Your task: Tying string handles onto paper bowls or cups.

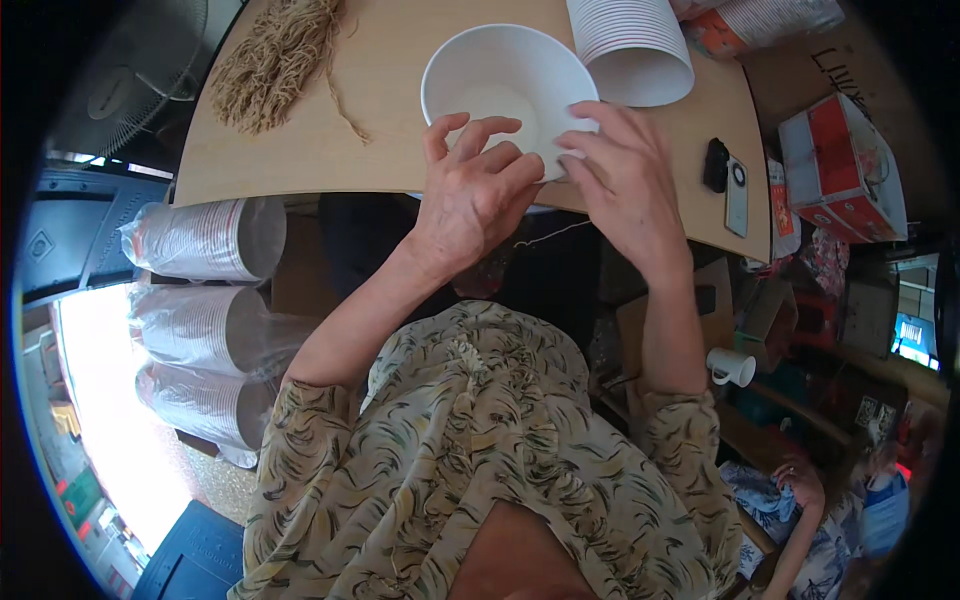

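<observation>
A white paper bucket (500, 60) stands near the front edge of the table, its mouth toward me. My left hand (475, 190) is at the bucket's near rim; its index finger and thumb are pressed together, and what they pinch is hidden. The other fingers of that hand reach over the bucket's opening. At the right side of the rim, my right hand (625, 170) is slightly blurred, with its fingers apart and nothing visible in them. Below the table edge, between my forearms, hangs a thin pale string (555, 233).
A bundle of tan strings (275, 70) lies at the table's left. Stacked white buckets (635, 60) stand behind on the right, near a phone (737, 195) and a small black object (716, 165). Wrapped bucket stacks (195, 330) are left; a person's arm (800, 520) shows lower right.
</observation>
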`<state>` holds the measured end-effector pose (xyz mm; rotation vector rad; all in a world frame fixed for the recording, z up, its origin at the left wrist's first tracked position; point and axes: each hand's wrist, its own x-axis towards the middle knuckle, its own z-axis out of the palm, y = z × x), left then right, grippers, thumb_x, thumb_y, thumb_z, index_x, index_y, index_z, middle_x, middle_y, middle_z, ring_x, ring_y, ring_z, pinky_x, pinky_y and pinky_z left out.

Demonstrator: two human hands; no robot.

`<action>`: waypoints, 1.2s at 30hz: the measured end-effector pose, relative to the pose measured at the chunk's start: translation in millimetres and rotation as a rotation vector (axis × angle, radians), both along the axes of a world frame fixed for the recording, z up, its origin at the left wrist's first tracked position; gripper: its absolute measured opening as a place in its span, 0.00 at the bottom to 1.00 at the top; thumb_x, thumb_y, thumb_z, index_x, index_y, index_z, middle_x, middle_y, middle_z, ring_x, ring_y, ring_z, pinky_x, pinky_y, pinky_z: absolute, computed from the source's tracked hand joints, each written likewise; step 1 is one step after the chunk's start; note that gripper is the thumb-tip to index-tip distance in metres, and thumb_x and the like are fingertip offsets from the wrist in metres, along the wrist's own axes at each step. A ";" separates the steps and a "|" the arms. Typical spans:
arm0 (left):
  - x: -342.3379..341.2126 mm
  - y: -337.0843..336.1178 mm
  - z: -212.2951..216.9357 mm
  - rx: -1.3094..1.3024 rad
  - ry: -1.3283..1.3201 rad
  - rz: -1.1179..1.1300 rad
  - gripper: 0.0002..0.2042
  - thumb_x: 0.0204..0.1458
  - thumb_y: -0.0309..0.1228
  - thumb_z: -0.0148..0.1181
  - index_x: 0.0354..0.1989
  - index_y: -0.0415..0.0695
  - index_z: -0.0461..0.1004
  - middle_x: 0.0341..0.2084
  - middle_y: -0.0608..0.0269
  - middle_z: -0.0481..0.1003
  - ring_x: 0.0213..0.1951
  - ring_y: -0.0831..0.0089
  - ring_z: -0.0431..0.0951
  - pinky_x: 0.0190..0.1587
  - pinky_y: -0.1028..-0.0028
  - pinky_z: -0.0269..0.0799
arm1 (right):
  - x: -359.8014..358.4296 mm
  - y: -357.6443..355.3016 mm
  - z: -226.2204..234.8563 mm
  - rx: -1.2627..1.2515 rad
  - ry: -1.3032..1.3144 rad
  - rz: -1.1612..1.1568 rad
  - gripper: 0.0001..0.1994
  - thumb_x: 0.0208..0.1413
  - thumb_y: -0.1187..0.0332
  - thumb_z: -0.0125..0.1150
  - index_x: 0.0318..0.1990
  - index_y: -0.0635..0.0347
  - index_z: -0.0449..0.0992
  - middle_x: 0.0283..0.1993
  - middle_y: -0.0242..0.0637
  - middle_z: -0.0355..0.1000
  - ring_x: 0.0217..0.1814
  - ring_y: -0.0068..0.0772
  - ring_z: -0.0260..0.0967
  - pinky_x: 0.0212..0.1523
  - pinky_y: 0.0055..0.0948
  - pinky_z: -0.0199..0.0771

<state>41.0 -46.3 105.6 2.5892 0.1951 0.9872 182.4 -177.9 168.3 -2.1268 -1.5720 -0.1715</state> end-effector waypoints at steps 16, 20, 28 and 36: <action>1.1 -5.8 0.5 0.041 -0.022 -0.054 0.12 0.41 0.32 0.73 0.36 0.56 0.81 0.35 0.77 0.78 0.56 0.68 0.72 0.60 0.54 0.56 | 50.3 28.2 -4.9 -0.613 0.467 0.374 0.10 0.57 0.70 0.60 0.44 0.64 0.78 0.47 0.44 0.75 0.55 0.43 0.71 0.57 0.38 0.71; 2.8 -6.3 0.4 0.057 -0.019 -0.057 0.11 0.40 0.31 0.72 0.34 0.54 0.80 0.36 0.75 0.78 0.56 0.68 0.72 0.61 0.54 0.56 | 43.0 32.2 -1.2 -0.783 0.489 0.228 0.06 0.58 0.74 0.60 0.40 0.67 0.75 0.42 0.42 0.74 0.53 0.39 0.71 0.55 0.37 0.71; 1.3 5.4 2.7 0.065 -0.038 0.006 0.10 0.41 0.33 0.72 0.32 0.52 0.78 0.32 0.73 0.77 0.51 0.68 0.74 0.59 0.54 0.58 | 30.0 6.5 -11.6 0.060 0.612 0.234 0.06 0.61 0.73 0.56 0.39 0.68 0.75 0.50 0.39 0.78 0.53 0.29 0.73 0.54 0.30 0.71; 2.3 22.7 10.2 0.031 -0.047 0.043 0.08 0.45 0.34 0.71 0.33 0.51 0.79 0.27 0.70 0.77 0.42 0.68 0.77 0.55 0.59 0.60 | -21.5 11.7 -78.1 0.665 1.269 -0.188 0.12 0.69 0.68 0.49 0.46 0.69 0.75 0.50 0.41 0.78 0.52 0.28 0.73 0.58 0.31 0.71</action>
